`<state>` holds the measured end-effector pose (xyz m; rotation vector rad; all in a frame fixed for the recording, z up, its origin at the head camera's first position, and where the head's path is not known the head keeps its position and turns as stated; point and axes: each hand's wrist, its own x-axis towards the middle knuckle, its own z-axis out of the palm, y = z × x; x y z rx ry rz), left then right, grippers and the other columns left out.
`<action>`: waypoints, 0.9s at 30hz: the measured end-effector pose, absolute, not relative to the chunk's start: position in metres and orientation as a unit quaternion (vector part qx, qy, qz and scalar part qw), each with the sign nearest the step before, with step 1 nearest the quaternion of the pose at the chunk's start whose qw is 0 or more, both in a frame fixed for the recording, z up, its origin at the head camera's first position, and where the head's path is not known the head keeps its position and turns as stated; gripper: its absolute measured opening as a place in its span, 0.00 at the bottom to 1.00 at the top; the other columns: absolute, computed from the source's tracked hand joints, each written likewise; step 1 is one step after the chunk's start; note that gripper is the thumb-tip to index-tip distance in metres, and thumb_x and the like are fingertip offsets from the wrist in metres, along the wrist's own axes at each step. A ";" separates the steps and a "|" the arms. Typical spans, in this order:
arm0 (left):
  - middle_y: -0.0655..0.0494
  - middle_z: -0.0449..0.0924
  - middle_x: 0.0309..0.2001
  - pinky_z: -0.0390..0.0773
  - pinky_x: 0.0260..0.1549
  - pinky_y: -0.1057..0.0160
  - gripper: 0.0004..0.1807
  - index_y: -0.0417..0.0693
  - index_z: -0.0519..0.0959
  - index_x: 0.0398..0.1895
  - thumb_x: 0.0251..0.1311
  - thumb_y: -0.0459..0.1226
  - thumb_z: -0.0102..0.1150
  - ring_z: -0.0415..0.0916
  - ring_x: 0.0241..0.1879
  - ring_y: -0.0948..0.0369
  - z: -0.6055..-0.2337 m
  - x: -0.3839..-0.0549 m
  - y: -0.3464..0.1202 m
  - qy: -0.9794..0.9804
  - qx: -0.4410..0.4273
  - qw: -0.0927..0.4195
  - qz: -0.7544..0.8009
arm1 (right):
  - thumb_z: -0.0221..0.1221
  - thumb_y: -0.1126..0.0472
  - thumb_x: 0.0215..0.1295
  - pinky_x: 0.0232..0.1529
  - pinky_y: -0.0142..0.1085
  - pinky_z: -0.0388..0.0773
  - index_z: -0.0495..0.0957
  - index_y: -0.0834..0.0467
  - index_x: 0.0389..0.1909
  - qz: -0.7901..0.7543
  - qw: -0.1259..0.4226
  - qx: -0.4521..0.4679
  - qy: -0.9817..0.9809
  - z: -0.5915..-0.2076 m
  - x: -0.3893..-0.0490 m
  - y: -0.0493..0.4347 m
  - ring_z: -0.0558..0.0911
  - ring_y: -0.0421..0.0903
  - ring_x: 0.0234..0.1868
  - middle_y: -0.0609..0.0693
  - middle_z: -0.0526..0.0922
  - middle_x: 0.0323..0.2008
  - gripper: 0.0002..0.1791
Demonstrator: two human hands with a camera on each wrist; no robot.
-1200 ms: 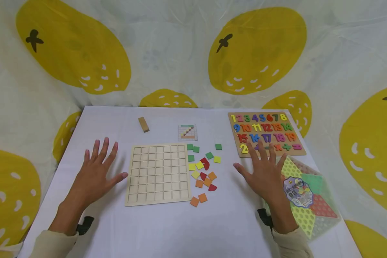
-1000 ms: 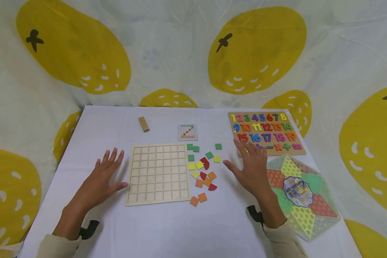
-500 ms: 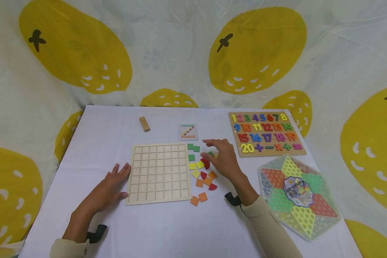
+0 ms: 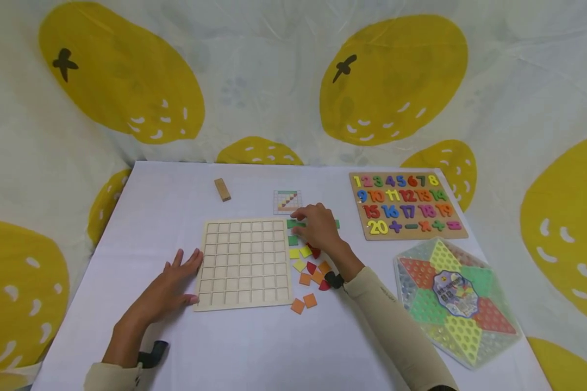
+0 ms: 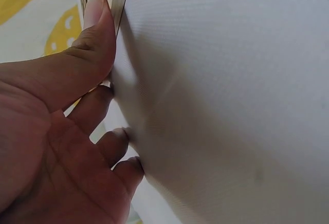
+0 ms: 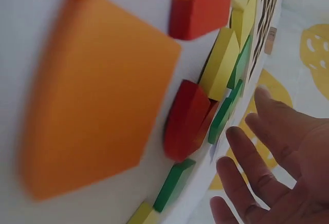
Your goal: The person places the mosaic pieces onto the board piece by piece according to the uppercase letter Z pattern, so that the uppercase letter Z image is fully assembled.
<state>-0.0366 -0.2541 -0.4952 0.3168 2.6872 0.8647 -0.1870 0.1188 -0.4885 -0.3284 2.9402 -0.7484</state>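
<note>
A square wooden grid board lies in the middle of the table. My left hand rests at its left edge; in the left wrist view the thumb touches the rim and the other fingers meet the tabletop. Above the green square tiles, right of the board, hovers my right hand. Its thumb and fingers are spread apart with nothing between them, as the right wrist view shows. Below it lie yellow tiles, red quarter-round pieces and orange tiles. The hand hides part of this group.
A small printed pattern card lies behind the board, partly overlapped by the right fingers. A wooden block lies back left. At right are a number puzzle board and a hexagonal star-patterned game board.
My right hand has moved left from over the number puzzle to the green tiles, its fingers bending. My left hand has come down and right to the board's left edge. The tiles remain scattered.
</note>
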 end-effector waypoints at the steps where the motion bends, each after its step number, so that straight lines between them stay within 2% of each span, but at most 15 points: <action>1: 0.44 0.50 0.85 0.44 0.79 0.26 0.60 0.46 0.55 0.85 0.50 0.34 0.81 0.34 0.86 0.34 -0.495 -0.037 -0.254 0.935 0.109 0.152 0.303 | 0.75 0.52 0.64 0.57 0.45 0.74 0.89 0.48 0.55 -0.241 0.049 -0.105 0.964 -0.489 -0.189 0.117 0.76 0.49 0.48 0.48 0.89 0.47 0.19; 9: 0.45 0.50 0.85 0.41 0.80 0.26 0.60 0.49 0.56 0.85 0.50 0.32 0.80 0.33 0.86 0.35 -0.494 -0.036 -0.252 0.930 0.102 0.154 0.318 | 0.77 0.53 0.62 0.51 0.42 0.74 0.90 0.50 0.46 -0.191 0.046 -0.103 0.975 -0.494 -0.197 0.107 0.74 0.48 0.45 0.47 0.82 0.38 0.13; 17: 0.46 0.51 0.85 0.40 0.80 0.25 0.60 0.49 0.57 0.85 0.49 0.33 0.81 0.33 0.86 0.35 -0.495 -0.035 -0.251 0.929 0.103 0.150 0.323 | 0.77 0.55 0.61 0.46 0.41 0.73 0.83 0.50 0.33 -0.240 0.036 -0.088 0.966 -0.490 -0.196 0.110 0.75 0.48 0.41 0.46 0.81 0.31 0.11; 27: 0.46 0.50 0.85 0.36 0.81 0.28 0.60 0.49 0.58 0.85 0.48 0.31 0.81 0.31 0.86 0.36 -0.496 -0.034 -0.251 0.925 0.090 0.143 0.340 | 0.75 0.58 0.64 0.45 0.39 0.78 0.84 0.49 0.33 -0.299 0.017 -0.123 0.946 -0.474 -0.196 0.098 0.80 0.46 0.39 0.44 0.86 0.32 0.08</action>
